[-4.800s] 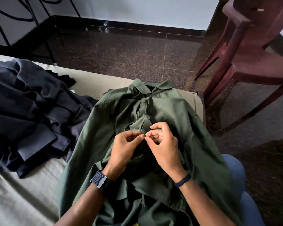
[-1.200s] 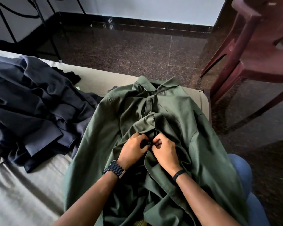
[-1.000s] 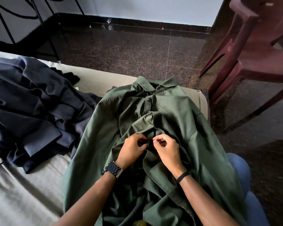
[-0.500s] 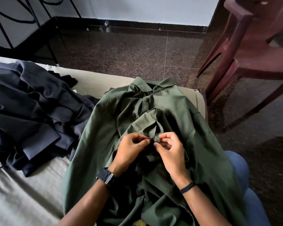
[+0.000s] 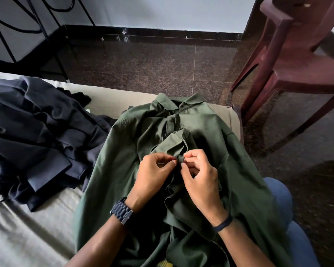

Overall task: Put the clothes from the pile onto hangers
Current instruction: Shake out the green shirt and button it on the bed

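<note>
The left hand (image 5: 152, 174) and right hand (image 5: 199, 176) meet at the middle of a green shirt (image 5: 210, 147), each pinching the front placket between thumb and fingertips. The shirt lies face up across the person's lap, its collar reaching the far edge of a beige mattress (image 5: 23, 236). Just left of it, touching its sleeve, sits a pile of dark navy clothes (image 5: 33, 132). Beyond the mattress edge is open dark speckled floor (image 5: 152, 68); a maroon plastic chair (image 5: 297, 60) stands to the right.

Both hands, left hand (image 5: 152, 175) and right hand (image 5: 200, 178), pinch the green shirt (image 5: 239, 170) placket beside dark clothes (image 5: 37, 132).
</note>
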